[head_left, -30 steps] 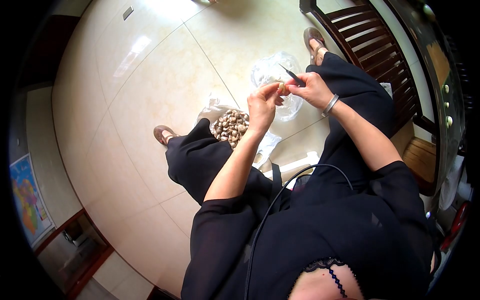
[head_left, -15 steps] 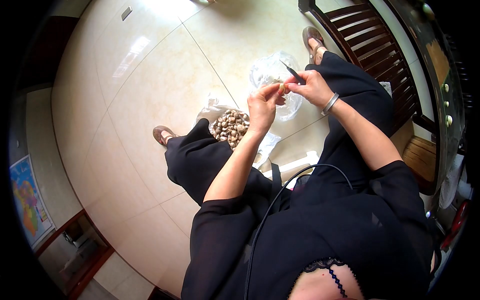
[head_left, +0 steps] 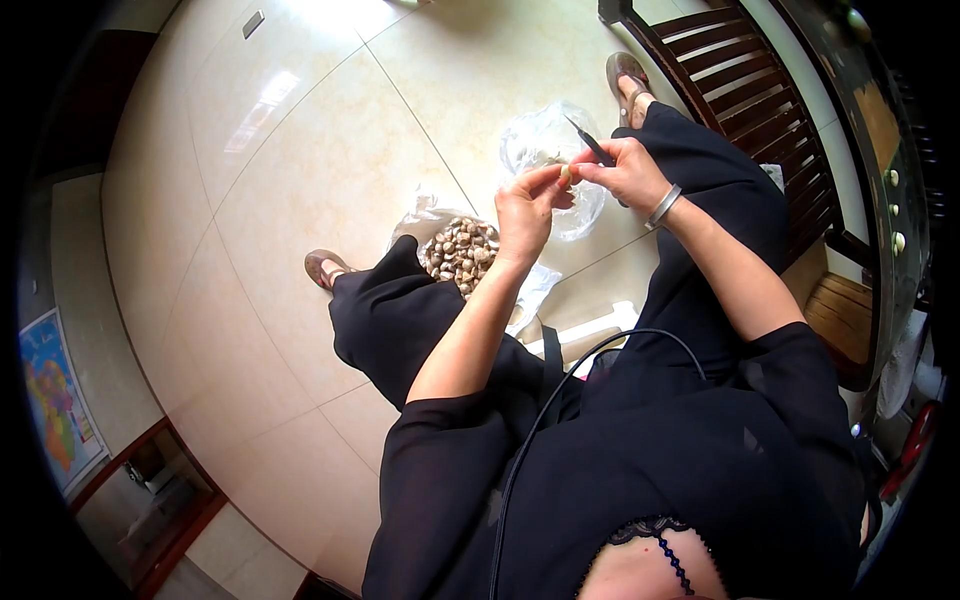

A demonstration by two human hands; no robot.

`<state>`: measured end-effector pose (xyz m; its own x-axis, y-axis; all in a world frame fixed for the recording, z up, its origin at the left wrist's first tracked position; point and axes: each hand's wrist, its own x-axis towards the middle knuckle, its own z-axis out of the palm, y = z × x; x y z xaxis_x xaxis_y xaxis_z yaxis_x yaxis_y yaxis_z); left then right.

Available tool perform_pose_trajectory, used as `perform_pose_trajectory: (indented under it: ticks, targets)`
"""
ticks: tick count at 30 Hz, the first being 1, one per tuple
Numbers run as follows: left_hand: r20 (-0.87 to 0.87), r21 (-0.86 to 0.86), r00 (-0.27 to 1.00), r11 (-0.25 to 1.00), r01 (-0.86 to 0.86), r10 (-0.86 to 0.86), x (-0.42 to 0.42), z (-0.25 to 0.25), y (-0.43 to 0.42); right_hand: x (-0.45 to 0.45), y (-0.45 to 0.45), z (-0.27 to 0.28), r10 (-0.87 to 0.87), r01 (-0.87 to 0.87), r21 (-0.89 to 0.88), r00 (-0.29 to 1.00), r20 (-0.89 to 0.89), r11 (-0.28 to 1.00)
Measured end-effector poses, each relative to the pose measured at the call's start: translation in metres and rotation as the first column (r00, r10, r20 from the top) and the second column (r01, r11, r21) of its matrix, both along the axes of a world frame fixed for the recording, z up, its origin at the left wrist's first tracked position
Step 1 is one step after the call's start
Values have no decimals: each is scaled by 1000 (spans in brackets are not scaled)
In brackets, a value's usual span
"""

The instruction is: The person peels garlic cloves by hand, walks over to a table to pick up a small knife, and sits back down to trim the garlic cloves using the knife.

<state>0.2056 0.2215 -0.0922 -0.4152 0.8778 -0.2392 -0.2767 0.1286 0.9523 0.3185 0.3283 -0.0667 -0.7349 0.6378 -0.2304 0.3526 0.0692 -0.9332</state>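
Between the fingertips of my left hand (head_left: 525, 212) is a small pale yellowish piece (head_left: 566, 173), too small to name surely. My right hand (head_left: 630, 174) is closed on a slim black-handled knife (head_left: 596, 149), its thin pointed blade aimed up and to the left. Right thumb and fingertips also meet the pale piece, so the two hands touch there. Below left of my left hand, a white plastic bag (head_left: 424, 205) holds many small round brown-and-cream pieces (head_left: 462, 252), like nuts or bulbs. A clear plastic bag (head_left: 535, 130) lies open behind my hands; its contents are mostly hidden.
Both legs are spread around the bags on the tiled floor (head_left: 290, 200). A dark slatted wooden chair (head_left: 730, 75) stands at the right, beside a dark table (head_left: 870, 120). A black cable (head_left: 540, 415) crosses my lap. A small grey object (head_left: 253, 24) lies at the far left.
The knife and my right hand have shifted very slightly to the right. My left hand stays nearly in place, still pinching the pale piece.
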Motion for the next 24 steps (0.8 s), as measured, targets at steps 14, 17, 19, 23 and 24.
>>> perform_pose_trajectory:
  ticks: [14,17,19,23,24]
  targets:
    - [311,1,950,1000,17,-16,-4,7,-1,0,2,-9,-58,57,20,998,18,998]
    - [383,8,924,1000,10,-12,-6,6,-2,1,2,-11,-81,81,16,997,-6,997]
    - [468,30,883,999,28,-39,-7,4,-1,0,1,-4,-96,90,105,994,60,990]
    - [653,17,756,999,34,-37,-7,7,0,0,1,4,-140,109,176,975,174,978]
    - [652,16,757,999,34,-37,-7,6,0,0,1,3,-145,119,212,983,112,970]
